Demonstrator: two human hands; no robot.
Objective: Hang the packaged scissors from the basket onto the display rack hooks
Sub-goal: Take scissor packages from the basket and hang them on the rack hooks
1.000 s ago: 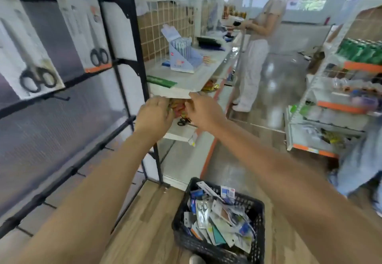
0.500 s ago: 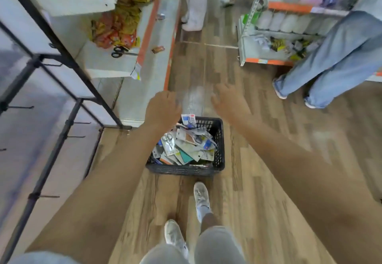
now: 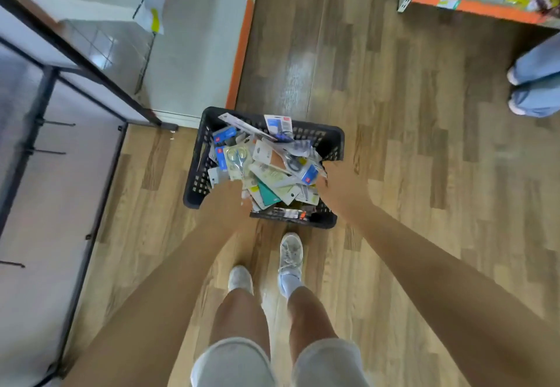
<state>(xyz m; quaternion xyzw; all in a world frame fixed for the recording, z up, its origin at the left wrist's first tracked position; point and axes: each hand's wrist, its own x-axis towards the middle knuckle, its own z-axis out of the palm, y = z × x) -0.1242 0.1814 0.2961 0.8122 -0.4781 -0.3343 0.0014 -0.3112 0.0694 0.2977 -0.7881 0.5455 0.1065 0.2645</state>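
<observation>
Basket (image 3: 328,141) on the wood floor (image 3: 424,174) just ahead of my shoes (image 3: 289,253), black and slotted, heaped with packs (image 3: 272,171) of scissors lying every which way. One pack near the left side shows small silver scissors through its blister; others are blue, teal and white cards, too jumbled to count.

Both my arms reach down to it. My left hand (image 3: 225,201) is over the basket's near left corner, back of the hand toward me; its fingers are hidden under it, so I cannot tell whether they grip a pack. My right hand (image 3: 341,188) is at the right rim, its fingertips at the edge of the pile beside a blue-cornered pack; whether it pinches anything I cannot tell either.

The rack (image 3: 45,107) stands to my left, black frame with bare hooks (image 3: 57,123) sticking out from its bars. Beyond the basket is a white shelf base (image 3: 242,38) with an orange edge. At far right, another person's jeans (image 3: 536,83) and shoes show.
</observation>
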